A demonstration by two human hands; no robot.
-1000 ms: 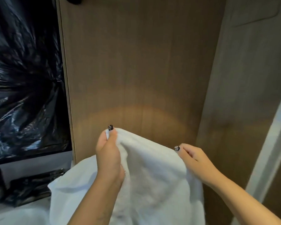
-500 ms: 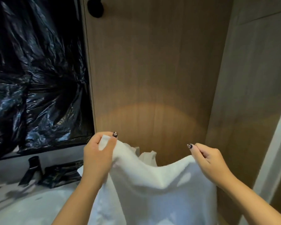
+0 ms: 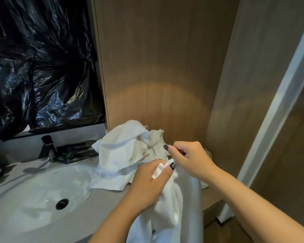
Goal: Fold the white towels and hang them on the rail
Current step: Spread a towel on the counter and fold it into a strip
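A white towel hangs down from both hands in front of me, doubled lengthwise, its lower end running out of the frame. My left hand pinches the towel's top corners between thumb and fingers. My right hand is right beside it, fingers curled on the same top edge. Behind the hands a crumpled heap of white towels lies on the counter against the wooden wall. No rail is in view.
A white sink basin with a dark drain fills the lower left. A dark tap and a dark tray stand behind it. Black plastic sheeting covers the mirror. A wooden wall panel is ahead, with a white door frame to the right.
My two hands held the towel's top edge spread wide apart; now they have come together, bringing the corners to meet. The view has dropped, showing the sink and towel heap.
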